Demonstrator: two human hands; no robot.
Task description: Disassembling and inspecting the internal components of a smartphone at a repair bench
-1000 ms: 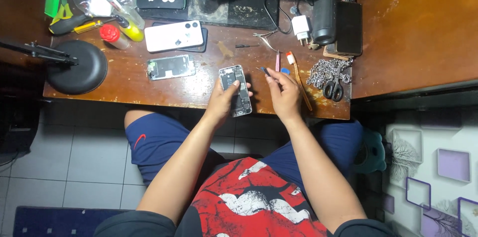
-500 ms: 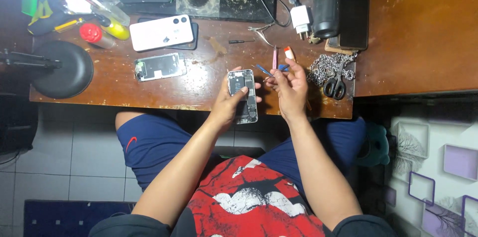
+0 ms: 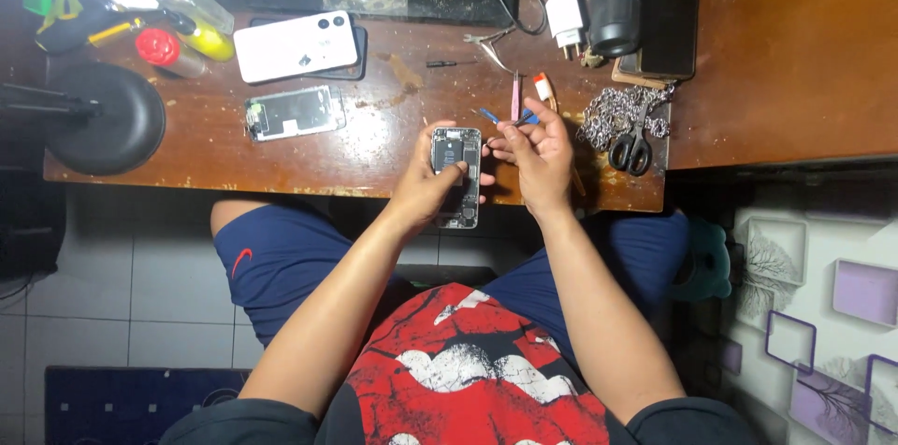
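Head view, looking straight down at a messy wooden desk (image 3: 374, 141). Left hand (image 3: 426, 188) is wrapped around an opened-up phone (image 3: 457, 174) with its insides showing, holding it at the desk's front edge, just above the lap. Right hand (image 3: 538, 150) sits right beside it, fingers pinched narrow on a small blue-handled tool (image 3: 500, 116) whose tip points toward the phone's top end. Can't tell if the tip actually touches it.

Other stuff around: a white phone (image 3: 295, 44) lying back-up further up the desk, and a detached phone screen (image 3: 293, 113) just below it. A black round lamp base (image 3: 117, 117) sits at the left edge. Over on the right there's a pair of scissors (image 3: 631, 144) lying on a metal chain (image 3: 617, 113), and a white charger plug (image 3: 568, 16) near the top.
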